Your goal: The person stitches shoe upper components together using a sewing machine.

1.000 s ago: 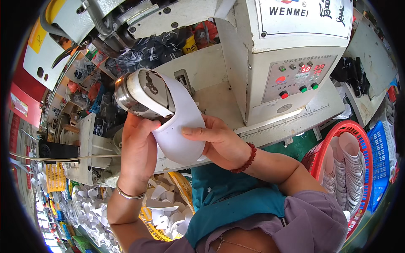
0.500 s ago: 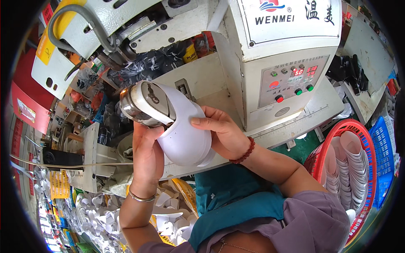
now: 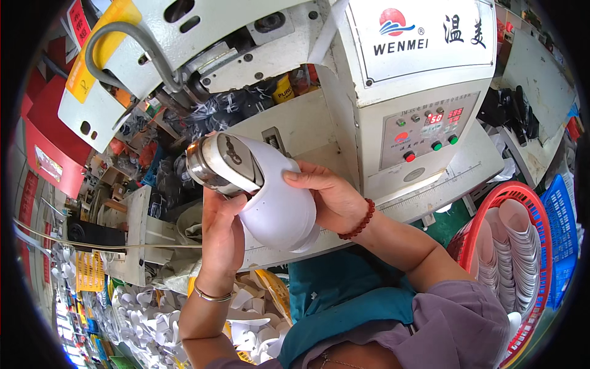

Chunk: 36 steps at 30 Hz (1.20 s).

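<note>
A smooth white rounded shell-shaped piece (image 3: pixel 279 215) sits over the end of a shiny metal form (image 3: pixel 201 165) with a white-edged top plate. My left hand (image 3: pixel 221 230) is closed at the piece's left edge, its thumb close under the metal form and its other fingers mostly hidden. On the other side, my right hand (image 3: pixel 332 200) grips the piece, thumb laid on its upper face and fingers wrapped behind. The piece's rounded end bulges toward me, below both hands.
The sewing-machine-like head (image 3: pixel 246 52) hangs above, beyond my hands. At right stands a white control box (image 3: pixel 424 80) with buttons and lit digits. A red basket (image 3: pixel 541 246) holds stacked white curved pieces; a blue basket (image 3: pixel 560 246) is beside it. Loose white pieces (image 3: pixel 147 313) lie lower left.
The view has shifted slightly, so the machine head, my hands and the white piece appear a little lower and farther right. My grip looks the same.
</note>
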Tool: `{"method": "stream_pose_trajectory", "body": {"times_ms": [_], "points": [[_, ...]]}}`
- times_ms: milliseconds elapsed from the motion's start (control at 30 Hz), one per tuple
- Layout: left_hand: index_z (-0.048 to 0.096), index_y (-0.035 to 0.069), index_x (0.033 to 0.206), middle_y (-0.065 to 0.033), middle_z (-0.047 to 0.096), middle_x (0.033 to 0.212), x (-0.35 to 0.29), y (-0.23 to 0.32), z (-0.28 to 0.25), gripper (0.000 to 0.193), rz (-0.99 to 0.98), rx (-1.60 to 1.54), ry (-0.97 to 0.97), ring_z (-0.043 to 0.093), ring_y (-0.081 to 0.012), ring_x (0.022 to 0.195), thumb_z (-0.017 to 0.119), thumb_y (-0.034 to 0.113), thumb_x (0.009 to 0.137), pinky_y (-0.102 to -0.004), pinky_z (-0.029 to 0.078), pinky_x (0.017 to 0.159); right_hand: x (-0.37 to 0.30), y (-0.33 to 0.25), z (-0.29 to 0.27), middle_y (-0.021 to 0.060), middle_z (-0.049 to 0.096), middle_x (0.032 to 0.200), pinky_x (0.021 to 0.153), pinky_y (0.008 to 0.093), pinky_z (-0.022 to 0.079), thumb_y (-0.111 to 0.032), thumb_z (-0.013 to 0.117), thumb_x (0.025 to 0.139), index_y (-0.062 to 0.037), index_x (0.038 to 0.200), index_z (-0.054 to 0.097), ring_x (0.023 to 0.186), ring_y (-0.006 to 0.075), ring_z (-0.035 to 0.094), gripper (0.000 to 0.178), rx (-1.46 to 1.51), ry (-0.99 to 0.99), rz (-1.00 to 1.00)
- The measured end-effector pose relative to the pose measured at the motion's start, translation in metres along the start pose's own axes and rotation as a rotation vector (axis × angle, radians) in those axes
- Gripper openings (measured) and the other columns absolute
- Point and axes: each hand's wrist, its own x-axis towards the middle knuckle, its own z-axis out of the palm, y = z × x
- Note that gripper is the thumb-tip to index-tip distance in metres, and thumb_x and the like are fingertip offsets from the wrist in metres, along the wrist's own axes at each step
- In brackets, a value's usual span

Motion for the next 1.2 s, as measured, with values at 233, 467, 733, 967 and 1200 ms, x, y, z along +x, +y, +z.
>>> {"method": "stream_pose_trajectory", "body": {"times_ms": [233, 467, 733, 967, 1200], "points": [[0.031, 0.008, 0.137, -0.0076, 0.041, 0.132, 0.003, 0.008, 0.0, 0.061, 0.038, -0.046, 0.008, 0.04, -0.0189, 0.12, 0.052, 0.014, 0.079, -0.0344, 0.026, 0.104, 0.004, -0.007, 0.005, 0.0059, 0.062, 0.101, 0.081, 0.0286, 0.048, -0.019, 0.063, 0.084, -0.001, 0.109, 0.057, 0.09, 0.0136, 0.061, 0.031, -0.068, -0.048, -0.026], [0.035, 0.007, 0.133, -0.0088, 0.047, 0.124, 0.003, 0.004, -0.004, 0.056, 0.034, -0.09, 0.023, 0.049, -0.0202, 0.11, 0.051, 0.014, 0.08, -0.0347, 0.038, 0.096, -0.021, 0.023, 0.012, 0.0069, 0.056, 0.114, 0.09, 0.0298, 0.043, -0.01, 0.059, 0.087, 0.001, 0.125, 0.043, 0.104, 0.0138, 0.054, 0.043, -0.243, -0.037, -0.098], [0.038, 0.006, 0.131, -0.0092, 0.049, 0.122, 0.004, 0.009, -0.005, 0.053, 0.02, -0.069, 0.04, 0.052, -0.0199, 0.106, 0.051, 0.013, 0.08, -0.034, 0.041, 0.093, -0.021, 0.035, 0.022, 0.0061, 0.058, 0.11, 0.087, 0.0296, 0.044, -0.014, 0.061, 0.086, -0.0003, 0.12, 0.048, 0.1, 0.0125, 0.055, 0.039, -0.197, -0.014, -0.083], [0.038, 0.006, 0.131, -0.0086, 0.049, 0.124, 0.004, 0.01, -0.009, 0.054, 0.027, -0.088, -0.026, 0.049, -0.0188, 0.111, 0.052, 0.01, 0.079, -0.0331, 0.038, 0.096, -0.017, 0.04, 0.014, 0.004, 0.058, 0.109, 0.087, 0.0282, 0.044, -0.017, 0.061, 0.088, -0.0016, 0.122, 0.048, 0.099, 0.0103, 0.054, 0.04, -0.241, -0.043, -0.092], [0.036, 0.006, 0.133, -0.0071, 0.048, 0.125, 0.001, 0.002, -0.009, 0.056, 0.051, -0.052, 0.003, 0.048, -0.0166, 0.112, 0.052, 0.009, 0.08, -0.0309, 0.036, 0.097, -0.014, 0.053, 0.016, 0.0037, 0.056, 0.112, 0.087, 0.0275, 0.044, -0.018, 0.059, 0.089, -0.0019, 0.123, 0.045, 0.099, 0.009, 0.053, 0.04, -0.277, -0.046, -0.246]]}}
